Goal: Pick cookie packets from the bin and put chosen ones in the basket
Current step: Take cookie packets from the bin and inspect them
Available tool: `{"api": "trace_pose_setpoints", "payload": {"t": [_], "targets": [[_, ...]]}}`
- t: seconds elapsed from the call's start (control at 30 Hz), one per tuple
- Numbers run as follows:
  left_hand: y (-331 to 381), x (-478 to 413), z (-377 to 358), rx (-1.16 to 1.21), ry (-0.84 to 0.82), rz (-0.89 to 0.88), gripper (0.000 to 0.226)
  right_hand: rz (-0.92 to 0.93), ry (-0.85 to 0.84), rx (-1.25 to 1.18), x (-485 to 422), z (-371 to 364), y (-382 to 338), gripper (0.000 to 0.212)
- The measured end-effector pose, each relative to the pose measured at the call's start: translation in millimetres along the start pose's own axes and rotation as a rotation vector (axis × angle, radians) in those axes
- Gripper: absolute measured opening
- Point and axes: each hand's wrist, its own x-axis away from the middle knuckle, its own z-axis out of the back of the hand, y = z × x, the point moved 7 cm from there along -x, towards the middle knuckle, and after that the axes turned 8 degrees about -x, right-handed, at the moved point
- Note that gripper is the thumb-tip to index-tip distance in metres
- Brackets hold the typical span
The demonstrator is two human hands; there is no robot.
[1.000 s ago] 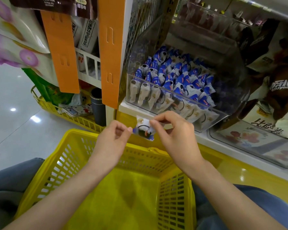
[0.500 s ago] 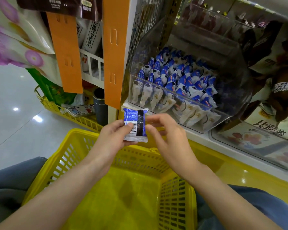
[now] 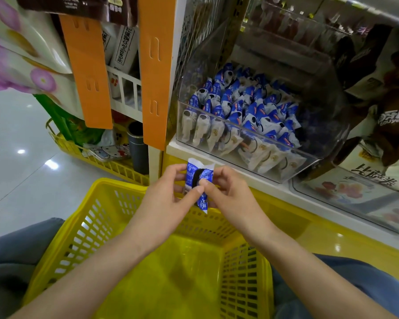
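Gleaming pale floor tiles [image 3: 16, 171] ran beside a shop shelf [image 3: 274, 192] carrying a clear bin [image 3: 217, 148] of blue-and-white packets. Above the far rim of the yellow basket [image 3: 97, 226], one cookie packet [image 3: 198, 180] stood nearly upright, pinched between the left hand [image 3: 168, 199] and the right hand [image 3: 230, 194], fingers curled round it.

Shop aisle, clear bin [image 3: 286, 171] of cookie packets [image 3: 244, 111], hanging snack bags [image 3: 394, 120], yellow basket [image 3: 115, 187]

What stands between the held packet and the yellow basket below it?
Nothing visible. The left hand and right hand both pinch the cookie packet above the far rim of the basket, whose open top is unobstructed.
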Motion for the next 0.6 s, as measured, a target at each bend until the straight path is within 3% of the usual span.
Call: {"api": "trace_pose_setpoints", "payload": {"t": [0.33,0.43,0.6], "targets": [[-0.6,-0.1,-2.9,-0.21,-0.095,-0.093,0.043,0.131,0.021,0.174,1.2,-2.4,-0.4,0.023],[-1.4,-0.5,-2.2,-0.09,-0.07,-0.057,0.035,0.128,0.013,0.177,-2.9,-2.2,-0.5,0.02],[-7.9,-5.5,0.8,0.217,-0.029,0.129,0.025,0.036,-0.146,-0.038,-6.1,-11.1,-4.4,0.02]]}}
